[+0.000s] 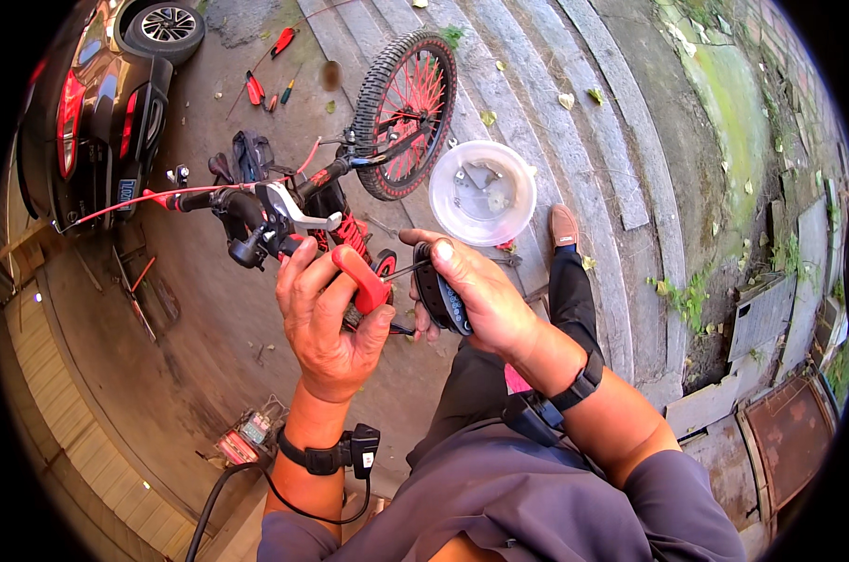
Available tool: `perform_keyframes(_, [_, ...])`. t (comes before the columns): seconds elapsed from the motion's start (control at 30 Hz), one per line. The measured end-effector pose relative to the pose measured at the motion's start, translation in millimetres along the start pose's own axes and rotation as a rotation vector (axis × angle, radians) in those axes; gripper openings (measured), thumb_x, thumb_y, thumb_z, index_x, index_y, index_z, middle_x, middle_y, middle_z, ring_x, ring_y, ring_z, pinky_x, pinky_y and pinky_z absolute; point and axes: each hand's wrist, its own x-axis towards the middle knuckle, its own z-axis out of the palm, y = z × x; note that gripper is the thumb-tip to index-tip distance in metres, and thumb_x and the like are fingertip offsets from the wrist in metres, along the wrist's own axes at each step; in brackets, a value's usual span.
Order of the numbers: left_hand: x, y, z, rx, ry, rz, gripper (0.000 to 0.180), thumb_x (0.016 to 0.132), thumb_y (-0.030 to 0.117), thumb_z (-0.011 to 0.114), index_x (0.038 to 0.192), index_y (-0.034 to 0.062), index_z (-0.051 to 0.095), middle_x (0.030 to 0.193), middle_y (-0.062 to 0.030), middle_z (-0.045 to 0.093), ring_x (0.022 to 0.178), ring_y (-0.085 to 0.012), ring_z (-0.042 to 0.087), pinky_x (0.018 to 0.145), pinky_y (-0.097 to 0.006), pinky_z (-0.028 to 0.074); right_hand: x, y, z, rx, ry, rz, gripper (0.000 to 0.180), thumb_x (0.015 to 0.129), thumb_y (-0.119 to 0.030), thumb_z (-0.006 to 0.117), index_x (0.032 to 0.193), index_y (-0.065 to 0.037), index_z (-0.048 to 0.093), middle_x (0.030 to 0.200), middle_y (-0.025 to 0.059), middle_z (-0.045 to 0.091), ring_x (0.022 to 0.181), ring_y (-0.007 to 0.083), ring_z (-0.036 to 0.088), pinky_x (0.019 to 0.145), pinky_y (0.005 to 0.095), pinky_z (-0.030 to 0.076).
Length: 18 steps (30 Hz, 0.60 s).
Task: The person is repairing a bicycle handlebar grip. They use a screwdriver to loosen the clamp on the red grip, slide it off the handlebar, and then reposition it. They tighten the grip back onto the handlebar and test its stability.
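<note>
My left hand [326, 318] grips a red curved lever-like part [361, 279] between thumb and fingers. My right hand [476, 290] is closed around a black oblong tool [438, 298] with pale markings. A thin metal rod [404, 273] spans the gap from this tool to the red part; its exact contact is hidden. Just beyond my hands is a bicycle, its black handlebar [246, 215] carrying a silver brake lever [288, 206]. Its knobby tire [366, 122] surrounds red spokes.
A translucent plastic tub [513, 225] with small parts inside stands right of the wheel. Red-handled tools [255, 89] lie on the ground at far left, near a dark car [96, 122]. Stone steps [621, 169] rise on the right. A red-and-grey device [246, 438] sits lower left.
</note>
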Motion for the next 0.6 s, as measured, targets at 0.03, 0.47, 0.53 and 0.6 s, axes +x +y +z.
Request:
perform_keyframes(0.03, [0, 0, 0, -0.002, -0.001, 0.000, 0.046, 0.090, 0.045, 0.071, 0.117, 0.0077, 0.065, 0.126, -0.0107, 0.062, 0.129, -0.0381, 0.049, 0.111, -0.054, 0.033, 1, 1, -1, -0.010, 0.002, -0.001, 0.070, 0.103, -0.054, 0.045, 0.146, 0.002, 0.040, 0.087, 0.0113, 0.062, 0.062, 0.0205, 0.067, 0.053, 0.0311, 0.055])
perform_keyframes(0.47, [-2, -1, 0, -0.007, -0.012, -0.015, 0.047, 0.092, 0.047, 0.068, 0.117, 0.0085, 0.065, 0.126, -0.0102, 0.061, 0.130, -0.0374, 0.049, 0.112, -0.055, 0.031, 18, -1, -22, 0.043, -0.073, 0.359, 0.073, 0.102, -0.056, 0.047, 0.145, 0.002, 0.042, 0.087, 0.0107, 0.063, 0.062, 0.0219, 0.068, 0.051, 0.0342, 0.056])
perform_keyframes(0.53, [-2, -1, 1, -0.004, -0.007, -0.010, 0.047, 0.092, 0.047, 0.068, 0.118, 0.0085, 0.065, 0.126, -0.0100, 0.061, 0.130, -0.0373, 0.048, 0.112, -0.055, 0.031, 22, 5, -24, 0.051, -0.164, 0.173, 0.076, 0.101, -0.055, 0.049, 0.150, 0.002, 0.035, 0.092, 0.0115, 0.064, 0.069, 0.0213, 0.069, 0.055, 0.0340, 0.057])
perform_keyframes(0.6, [-3, -2, 2, -0.004, -0.006, -0.009, 0.047, 0.092, 0.047, 0.068, 0.119, 0.0088, 0.065, 0.126, -0.0098, 0.061, 0.130, -0.0370, 0.048, 0.112, -0.054, 0.031, 26, 6, -27, 0.035, -0.237, 0.047, 0.081, 0.100, -0.054, 0.052, 0.154, 0.001, 0.028, 0.100, 0.0122, 0.064, 0.079, 0.0213, 0.069, 0.062, 0.0345, 0.058])
